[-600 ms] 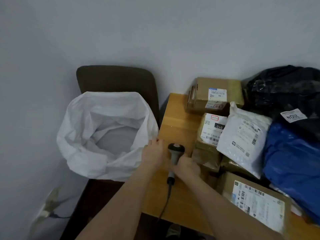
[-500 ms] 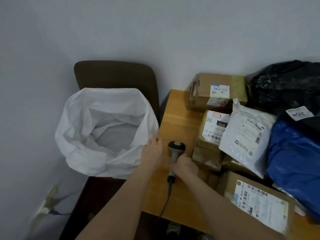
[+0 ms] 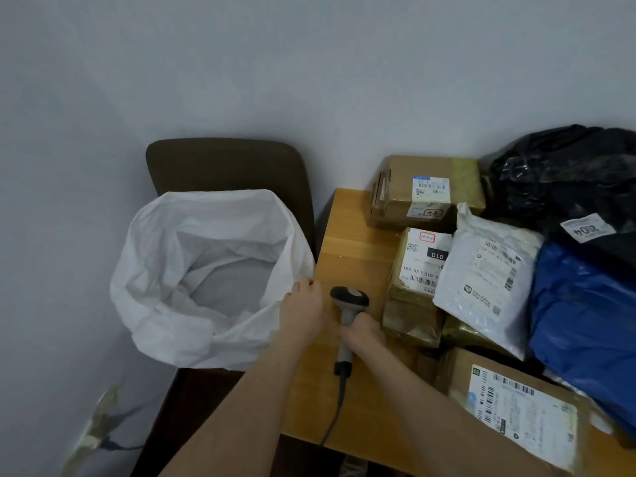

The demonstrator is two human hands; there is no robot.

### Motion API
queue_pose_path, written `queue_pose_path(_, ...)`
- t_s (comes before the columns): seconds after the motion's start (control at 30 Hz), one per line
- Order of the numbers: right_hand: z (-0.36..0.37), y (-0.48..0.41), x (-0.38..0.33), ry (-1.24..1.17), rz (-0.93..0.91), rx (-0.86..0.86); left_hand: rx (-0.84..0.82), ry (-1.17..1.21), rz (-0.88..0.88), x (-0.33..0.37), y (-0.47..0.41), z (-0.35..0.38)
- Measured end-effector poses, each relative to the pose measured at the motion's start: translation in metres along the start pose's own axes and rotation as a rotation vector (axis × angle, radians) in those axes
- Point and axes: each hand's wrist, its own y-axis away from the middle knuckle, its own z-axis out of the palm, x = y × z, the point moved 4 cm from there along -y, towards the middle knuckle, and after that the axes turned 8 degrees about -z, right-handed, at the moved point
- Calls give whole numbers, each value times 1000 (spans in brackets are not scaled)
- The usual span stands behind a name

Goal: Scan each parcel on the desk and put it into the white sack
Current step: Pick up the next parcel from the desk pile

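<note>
Head view: both hands sit low at the near-left corner of the desk (image 3: 358, 242), with the parcels piled to the right of my fingers.
Right hand (image 3: 363, 330): fingers are wrapped round the grip of the scanner (image 3: 349, 301); its head points away from me and the cable (image 3: 339, 404) trails back off the desk edge.
Left hand (image 3: 304, 309): it rests knuckles-up just left of the scanner, against the rim of the white sack (image 3: 155, 304). The fingers are bent, and I cannot tell whether they pinch that rim.
Parcels: nearest is the taped box (image 3: 421, 266) with the 010 label, just right of my right fingers. No parcel is in hand yet.
Step, as I judge it: lift the scanner and aim it at that label's barcode (square-on, to dodge glare off the tape). Free the left hand for the carry.
</note>
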Motion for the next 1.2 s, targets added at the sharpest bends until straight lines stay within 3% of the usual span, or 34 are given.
queue_pose_path(0.4,-98,70,-39,-356,-188,230,199,54,55,47,0,-96)
queue_pose_path(0.73,-202,125,-3,-596,-268,443,277,102,201,136,16,-157)
queue_pose_path(0.93,-250,150,34,-721,-287,513,261,53,259,199,30,-169)
queue_pose_path(1.2,-300,161,104,-778,-214,582,109,81,305,266,48,-141)
